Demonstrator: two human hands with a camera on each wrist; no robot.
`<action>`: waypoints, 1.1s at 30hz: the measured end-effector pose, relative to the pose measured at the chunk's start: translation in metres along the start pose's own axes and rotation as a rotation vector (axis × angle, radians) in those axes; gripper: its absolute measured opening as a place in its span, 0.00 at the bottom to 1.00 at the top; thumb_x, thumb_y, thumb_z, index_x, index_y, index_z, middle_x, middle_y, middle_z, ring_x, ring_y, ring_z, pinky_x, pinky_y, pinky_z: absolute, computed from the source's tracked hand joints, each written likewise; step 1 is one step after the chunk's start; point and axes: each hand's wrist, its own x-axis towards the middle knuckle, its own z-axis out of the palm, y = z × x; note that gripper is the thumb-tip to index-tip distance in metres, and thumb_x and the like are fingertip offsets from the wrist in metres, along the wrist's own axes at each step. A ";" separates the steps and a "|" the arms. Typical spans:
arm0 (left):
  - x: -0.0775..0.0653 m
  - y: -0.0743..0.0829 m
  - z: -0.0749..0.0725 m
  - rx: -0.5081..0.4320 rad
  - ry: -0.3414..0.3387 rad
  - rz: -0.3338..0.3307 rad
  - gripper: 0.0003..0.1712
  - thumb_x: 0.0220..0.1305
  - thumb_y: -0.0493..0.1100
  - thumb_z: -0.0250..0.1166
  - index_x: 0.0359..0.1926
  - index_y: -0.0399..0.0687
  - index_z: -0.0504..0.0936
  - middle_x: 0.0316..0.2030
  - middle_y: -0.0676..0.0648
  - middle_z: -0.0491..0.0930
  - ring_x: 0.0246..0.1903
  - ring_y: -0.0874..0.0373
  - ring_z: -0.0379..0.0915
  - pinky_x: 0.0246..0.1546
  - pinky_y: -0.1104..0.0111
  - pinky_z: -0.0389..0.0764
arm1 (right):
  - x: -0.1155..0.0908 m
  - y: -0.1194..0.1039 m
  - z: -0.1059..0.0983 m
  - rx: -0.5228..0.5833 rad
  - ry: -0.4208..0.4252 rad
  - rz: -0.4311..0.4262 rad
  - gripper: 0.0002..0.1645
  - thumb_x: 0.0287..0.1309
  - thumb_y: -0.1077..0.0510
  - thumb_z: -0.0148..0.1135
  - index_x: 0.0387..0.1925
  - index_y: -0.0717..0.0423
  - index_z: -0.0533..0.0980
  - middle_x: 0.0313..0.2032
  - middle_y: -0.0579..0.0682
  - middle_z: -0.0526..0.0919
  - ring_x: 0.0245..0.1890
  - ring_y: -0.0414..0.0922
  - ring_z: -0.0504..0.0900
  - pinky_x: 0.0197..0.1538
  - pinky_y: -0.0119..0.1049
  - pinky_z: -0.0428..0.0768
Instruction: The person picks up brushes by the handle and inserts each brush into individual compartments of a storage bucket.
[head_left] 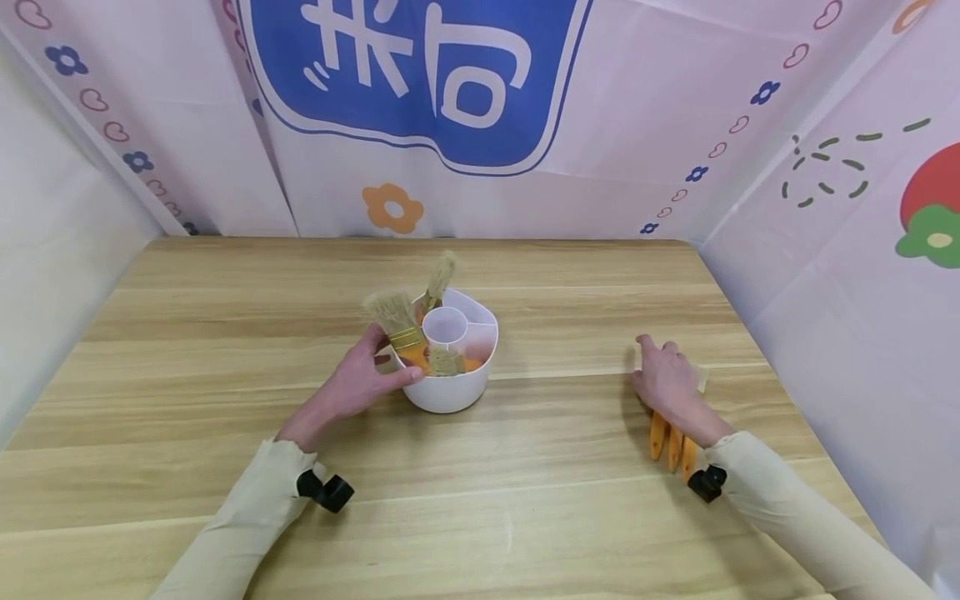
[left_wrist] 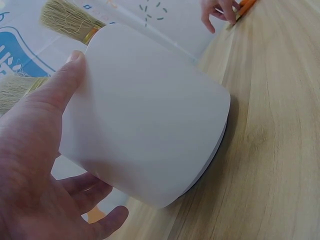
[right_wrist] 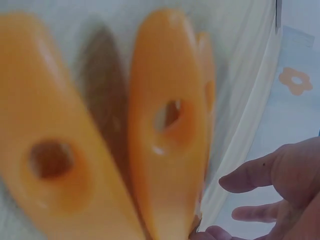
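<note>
Hands [head_left: 356, 383] [head_left: 667, 379] apart, left holding white caddy [head_left: 448, 395], compartments [head_left: 480, 340] in head view only

In the head view, a wood-grained table [head_left: 187, 467] spreads across six o'clock, and beyond its far edge a white printed backdrop [head_left: 600, 192] hangs at twelve. Toward half past eleven, a blue panel [head_left: 408, 92] bears white lettering, its top cut off. An orange flower [head_left: 393, 208] sits below it at half past ten. Hearts [head_left: 94, 100] and blue flowers [head_left: 66, 60] line ten and two o'clock. Near half past two, green dashes [head_left: 852, 164] loop beside a red shape [head_left: 933, 179] overlapped by a green flower [head_left: 918, 240]; a whitish sheet [head_left: 52, 250] fills nine.
</note>
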 end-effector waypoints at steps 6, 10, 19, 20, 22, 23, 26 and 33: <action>0.000 -0.001 0.000 -0.011 -0.004 0.005 0.48 0.56 0.52 0.67 0.69 0.43 0.50 0.67 0.37 0.58 0.68 0.40 0.53 0.66 0.45 0.62 | -0.002 -0.005 0.003 0.016 0.025 -0.051 0.34 0.51 0.62 0.52 0.63 0.58 0.61 0.43 0.73 0.73 0.32 0.63 0.77 0.19 0.43 0.69; -0.001 0.000 0.000 -0.010 -0.002 -0.002 0.48 0.56 0.52 0.67 0.69 0.43 0.50 0.67 0.37 0.58 0.68 0.41 0.53 0.66 0.45 0.62 | -0.002 -0.010 0.008 0.018 0.058 -0.108 0.33 0.52 0.63 0.53 0.62 0.58 0.62 0.43 0.71 0.74 0.30 0.58 0.77 0.16 0.39 0.68; -0.001 0.002 0.000 -0.003 0.002 -0.004 0.48 0.56 0.51 0.67 0.69 0.44 0.50 0.67 0.37 0.58 0.68 0.40 0.54 0.66 0.45 0.62 | -0.004 -0.021 0.014 0.070 0.096 -0.178 0.33 0.52 0.64 0.56 0.62 0.56 0.64 0.43 0.68 0.76 0.29 0.54 0.76 0.19 0.38 0.71; -0.002 0.002 0.000 -0.004 0.002 -0.002 0.47 0.56 0.51 0.67 0.69 0.44 0.50 0.67 0.37 0.58 0.67 0.40 0.54 0.66 0.45 0.62 | -0.004 -0.022 0.014 0.073 0.099 -0.185 0.33 0.52 0.64 0.56 0.62 0.56 0.64 0.43 0.67 0.76 0.28 0.52 0.75 0.18 0.37 0.70; -0.002 0.002 0.000 -0.007 0.002 -0.001 0.47 0.56 0.51 0.67 0.69 0.44 0.50 0.67 0.37 0.58 0.67 0.41 0.54 0.66 0.45 0.62 | -0.003 -0.023 0.015 0.073 0.113 -0.201 0.32 0.52 0.64 0.56 0.62 0.56 0.64 0.42 0.67 0.76 0.26 0.51 0.75 0.17 0.35 0.69; -0.002 0.002 0.000 -0.008 0.003 -0.003 0.48 0.56 0.51 0.67 0.69 0.44 0.50 0.67 0.37 0.58 0.67 0.41 0.54 0.66 0.45 0.62 | -0.003 -0.024 0.015 0.077 0.119 -0.210 0.32 0.52 0.64 0.56 0.62 0.56 0.65 0.41 0.67 0.76 0.26 0.51 0.75 0.17 0.35 0.68; -0.002 0.003 0.000 -0.007 0.005 -0.002 0.48 0.55 0.51 0.67 0.69 0.44 0.50 0.67 0.37 0.58 0.67 0.40 0.54 0.65 0.45 0.62 | -0.002 -0.027 0.016 0.089 0.126 -0.230 0.32 0.52 0.64 0.56 0.62 0.55 0.65 0.41 0.66 0.77 0.25 0.50 0.74 0.16 0.34 0.68; -0.002 0.002 0.000 -0.006 0.006 0.007 0.48 0.55 0.51 0.67 0.69 0.43 0.50 0.66 0.37 0.59 0.67 0.40 0.54 0.65 0.45 0.63 | -0.002 -0.034 0.020 0.128 0.139 -0.277 0.30 0.53 0.62 0.58 0.60 0.56 0.66 0.40 0.64 0.77 0.22 0.46 0.72 0.16 0.29 0.67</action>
